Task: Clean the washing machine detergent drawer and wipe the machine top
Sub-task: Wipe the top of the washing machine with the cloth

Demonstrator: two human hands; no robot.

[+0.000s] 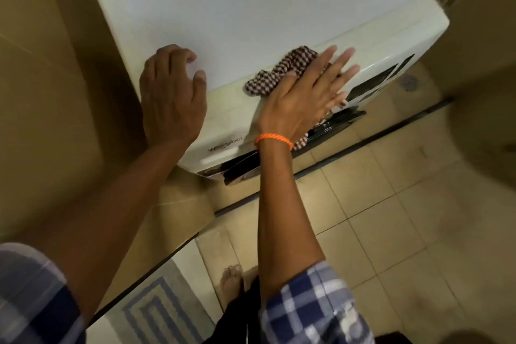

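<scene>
From the head camera, looking steeply down, I see the white front-loading washing machine [251,3] with its flat pale top panel filling the upper part of the view and its front control strip running down to the right.

The right hand [304,92] lies flat near the front edge of the top, fingers straight and spread wide, pressing on a crumpled brown-and-white checked cloth [279,71]. The cloth bunches out to the left and ahead of the palm, and a corner of it shows below the wrist beside the orange cord bracelet [275,139], so its long axis seems to run along the front edge of the machine, roughly in line with the forearm.

The left hand [170,92] rests on the near left corner of the top, fingers loosely curled and holding nothing; it looks like a brace.

The unwiped expanse of the top lies ahead of the right fingertips, towards the far edge, so the right hand, already on the cloth, is the one placed to push it forward. The left hand is well apart from the cloth.

I cannot make out the detergent drawer; the front panel under the left wrist is blurred and seen edge-on. Below are beige floor tiles [405,218], a striped mat [156,313] and a bare foot [231,282].
</scene>
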